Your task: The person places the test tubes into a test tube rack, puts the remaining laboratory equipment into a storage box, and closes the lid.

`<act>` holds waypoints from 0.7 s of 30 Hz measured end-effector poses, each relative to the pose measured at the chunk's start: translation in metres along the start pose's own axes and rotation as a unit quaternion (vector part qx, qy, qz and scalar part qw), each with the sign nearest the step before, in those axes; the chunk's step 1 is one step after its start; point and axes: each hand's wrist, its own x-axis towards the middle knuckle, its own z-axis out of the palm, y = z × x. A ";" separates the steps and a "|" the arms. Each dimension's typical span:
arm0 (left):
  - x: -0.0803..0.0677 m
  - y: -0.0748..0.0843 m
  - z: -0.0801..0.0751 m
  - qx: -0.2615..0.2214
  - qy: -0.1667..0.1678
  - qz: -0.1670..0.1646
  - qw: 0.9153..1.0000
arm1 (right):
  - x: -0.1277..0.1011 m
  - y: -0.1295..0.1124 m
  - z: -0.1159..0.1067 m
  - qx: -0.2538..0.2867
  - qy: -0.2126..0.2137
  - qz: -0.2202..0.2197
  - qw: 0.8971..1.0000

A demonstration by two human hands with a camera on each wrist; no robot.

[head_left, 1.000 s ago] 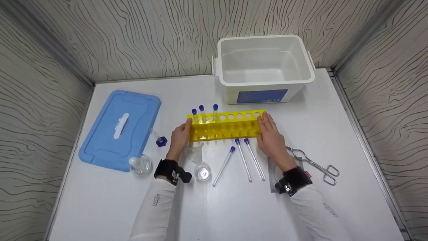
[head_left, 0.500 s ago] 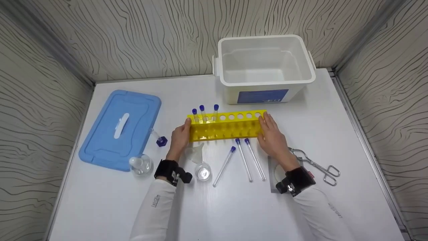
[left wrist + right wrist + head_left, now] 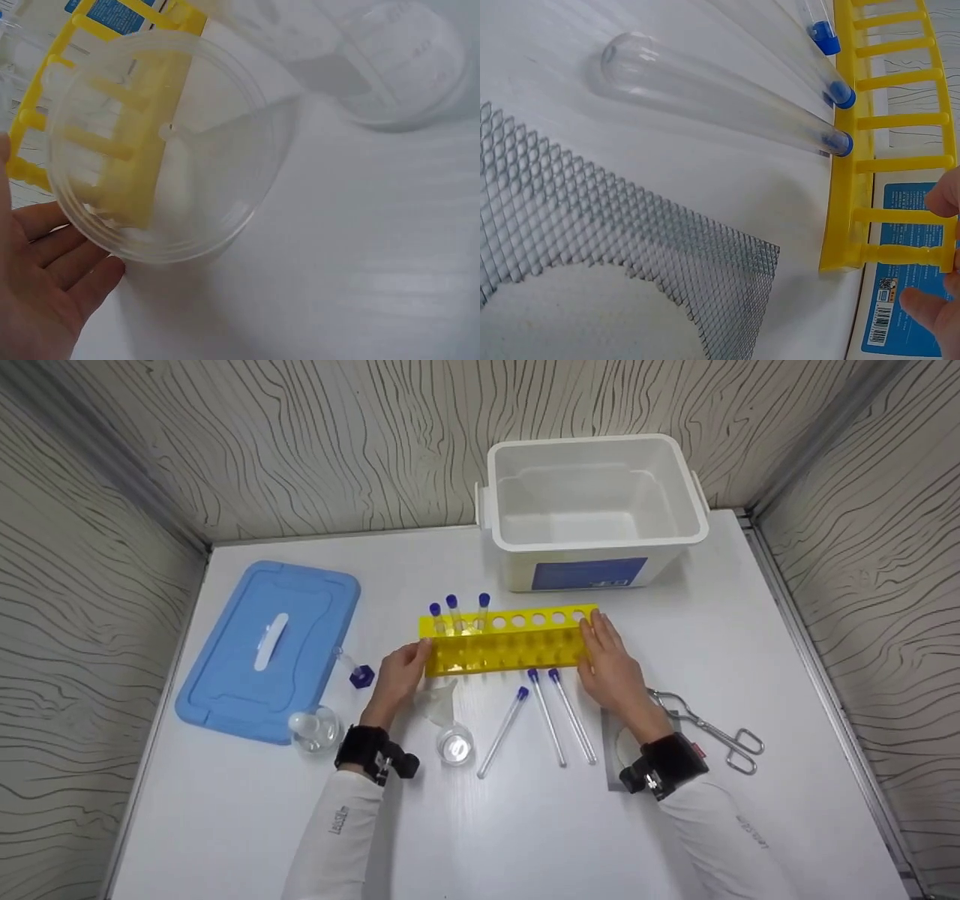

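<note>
A yellow test tube rack point(image 3: 510, 651) stands mid-table, with several blue-capped tubes point(image 3: 451, 603) in its left holes. At the rack's left end is my left hand point(image 3: 399, 676), its thumb by the front corner. The left wrist view shows that hand's fingers point(image 3: 71, 259) extended under the end of the rack, partly behind a clear funnel point(image 3: 225, 202). My right hand point(image 3: 613, 671) holds the right end, fingers over the top edge. In the right wrist view, its fingertips point(image 3: 926, 306) close around the rack's end post.
Capped test tubes point(image 3: 502, 732) lie in front of the rack, near a small beaker point(image 3: 455, 747). Wire gauze point(image 3: 630, 202) and metal tongs point(image 3: 705, 726) are at right. A glass lamp-like bottle point(image 3: 316, 730), a purple-based cylinder point(image 3: 361, 676) and a blue lid point(image 3: 225, 675) sit left. A white bin point(image 3: 517, 551) stands behind.
My left hand has slid slightly toward me and left, its thumb coming down from the rack's upper corner. The right hand and rack stay nearly in place.
</note>
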 end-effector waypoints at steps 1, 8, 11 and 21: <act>0.000 -0.002 -0.001 0.005 0.005 0.013 1.000 | 0.000 0.000 0.000 -0.001 0.001 -0.002 1.000; 0.004 -0.006 -0.002 0.133 0.035 0.097 0.986 | 0.000 0.000 0.000 -0.005 0.006 -0.006 1.000; 0.006 -0.005 -0.001 0.205 0.028 0.117 0.971 | 0.000 0.000 0.001 -0.006 0.005 -0.005 1.000; 0.008 -0.002 -0.003 0.253 -0.018 0.081 0.964 | -0.001 -0.001 -0.001 0.005 0.003 -0.006 1.000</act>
